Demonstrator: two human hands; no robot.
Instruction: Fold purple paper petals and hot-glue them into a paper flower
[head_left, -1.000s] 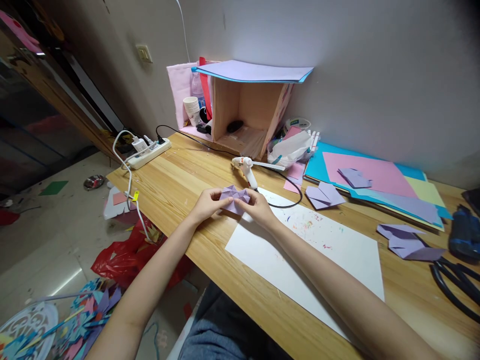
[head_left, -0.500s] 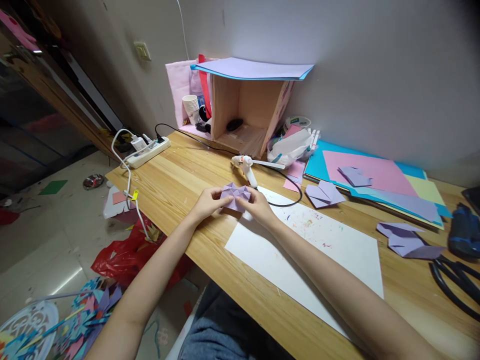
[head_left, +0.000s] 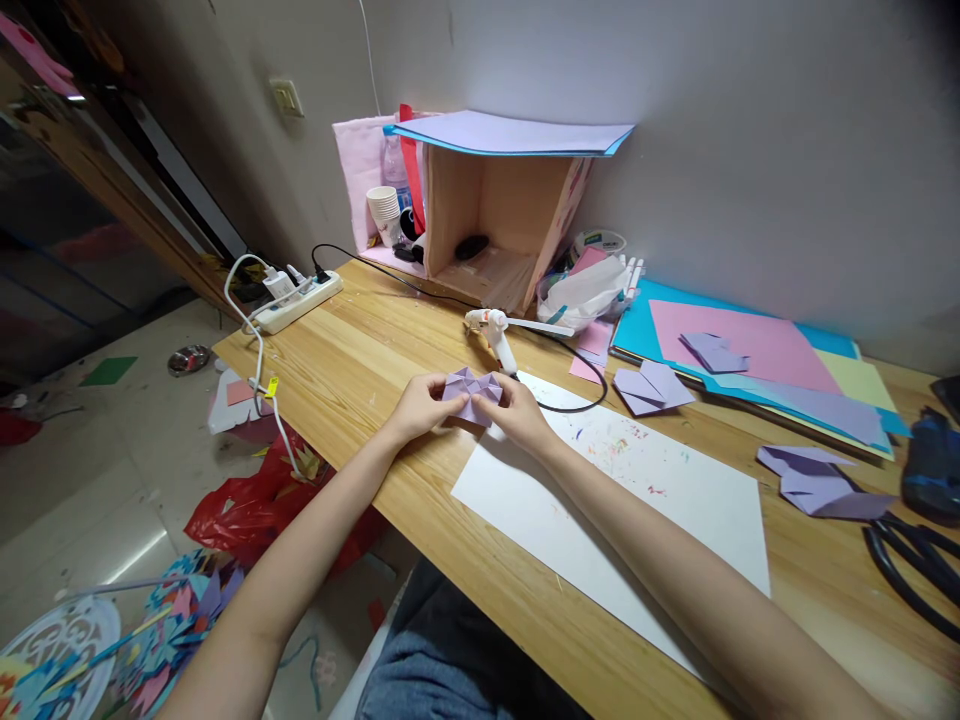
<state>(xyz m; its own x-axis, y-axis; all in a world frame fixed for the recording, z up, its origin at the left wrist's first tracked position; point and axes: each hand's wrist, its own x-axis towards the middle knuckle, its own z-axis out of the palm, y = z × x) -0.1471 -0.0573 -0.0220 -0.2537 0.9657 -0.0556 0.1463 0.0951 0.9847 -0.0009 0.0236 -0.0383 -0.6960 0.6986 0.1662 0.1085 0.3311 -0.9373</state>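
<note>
From my remote seat I see both bare hands closed on one piece, the folded purple paper point(head_left: 471, 386): the left hand point(head_left: 421, 408) pinches its left side, the right hand point(head_left: 517, 408) its right, thumbs on top. It sits over the wooden table point(head_left: 360, 350), by the upper left corner of a white sheet point(head_left: 712, 500) flecked with colour. Just beyond the right hand I make out a white glue gun point(head_left: 495, 338), its black cord looping onto the sheet.

At the back, an open box point(head_left: 521, 205) stands against the grey wall point(head_left: 750, 130), with a power strip point(head_left: 296, 305) near the table's left end. Along the right side I have a stack of coloured paper point(head_left: 739, 335) and more folded purple pieces. Below the table's left edge, a red plastic bag point(head_left: 240, 510) and heaped paper scraps point(head_left: 176, 600) crowd the pale tiled floor point(head_left: 135, 450).
</note>
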